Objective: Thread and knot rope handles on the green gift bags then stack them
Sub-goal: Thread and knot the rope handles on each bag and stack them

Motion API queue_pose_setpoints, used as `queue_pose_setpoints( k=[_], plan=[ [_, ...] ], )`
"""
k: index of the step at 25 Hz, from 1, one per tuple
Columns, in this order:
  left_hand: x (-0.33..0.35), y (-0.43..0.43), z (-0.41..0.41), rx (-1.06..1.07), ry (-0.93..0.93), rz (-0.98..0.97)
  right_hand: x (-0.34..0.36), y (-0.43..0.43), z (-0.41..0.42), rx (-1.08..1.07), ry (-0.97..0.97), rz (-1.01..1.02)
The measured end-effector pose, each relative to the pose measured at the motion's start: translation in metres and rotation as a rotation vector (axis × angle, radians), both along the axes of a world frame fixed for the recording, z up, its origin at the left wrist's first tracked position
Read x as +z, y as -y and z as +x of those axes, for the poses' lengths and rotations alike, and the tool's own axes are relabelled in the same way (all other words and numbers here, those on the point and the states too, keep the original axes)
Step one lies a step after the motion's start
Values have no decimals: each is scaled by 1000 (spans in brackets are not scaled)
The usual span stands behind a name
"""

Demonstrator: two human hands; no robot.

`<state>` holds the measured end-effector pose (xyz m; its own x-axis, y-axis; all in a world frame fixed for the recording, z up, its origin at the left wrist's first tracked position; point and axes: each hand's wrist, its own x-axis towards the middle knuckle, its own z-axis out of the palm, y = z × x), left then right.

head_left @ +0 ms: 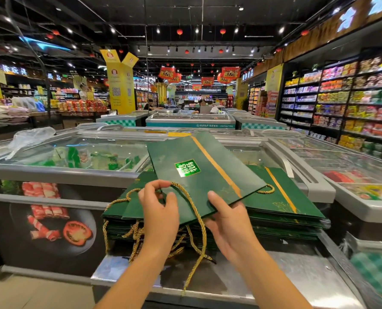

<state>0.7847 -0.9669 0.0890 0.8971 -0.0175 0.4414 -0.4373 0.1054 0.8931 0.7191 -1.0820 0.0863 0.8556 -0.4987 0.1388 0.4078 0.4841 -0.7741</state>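
One green bag: held flat and tilted above the pile, far end higher, near edge gripped left and right; gold stripe down its right side, shiny label in the middle; could not tell whether it touched the pile.
Left hand: fingers curled round the gold rope at the bag's near left corner, thumb pressed on the green face.
Right hand: clamped on the bag's near edge, thumb on top, fingers hidden beneath.
Gold rope: ran from the left hand across the bag's near edge, then hung down in front of the pile, loose end dangling over the steel top.
Second loop: peeked out at the bag's near right corner.
Pile: lay flat on the steel top, under and right of the held bag.
Loose handles: spilled in a tangle off the pile's near left side.
Freezers: glass-lidded, stood left, right and far behind the pile.
Plastic sack: lay crumpled on the far left lid.
Shelves: packed with goods, lined the far right wall.
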Motion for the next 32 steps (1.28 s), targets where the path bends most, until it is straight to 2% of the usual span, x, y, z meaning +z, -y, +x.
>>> queue_pose_setpoints(
  k=[4,7,10,12,14,19,22,27,32],
  plan=[
    [8,-11,23,-73,-82,2,9,37,-14,-96,-76,63],
    [26,-27,56,-124,-279,-80,19,62,-30,-96,-150,82],
    [42,-40,75,-323,-517,-255,28,74,-45,-25,-225,53],
    [42,-44,78,-391,-574,-190,31,78,-50,15,-234,36],
    [36,-42,78,-415,-584,-135,30,83,-54,7,-193,51],
    [21,-33,66,-404,-562,-297,17,95,-60,51,4,122],
    [24,-25,40,-454,-543,-310,11,87,-59,91,104,153],
    [14,3,-10,-629,-567,-398,1,68,-48,12,0,-35],
    [-7,20,-33,-762,-578,-317,-5,71,-53,-120,-100,-183]
  ],
)
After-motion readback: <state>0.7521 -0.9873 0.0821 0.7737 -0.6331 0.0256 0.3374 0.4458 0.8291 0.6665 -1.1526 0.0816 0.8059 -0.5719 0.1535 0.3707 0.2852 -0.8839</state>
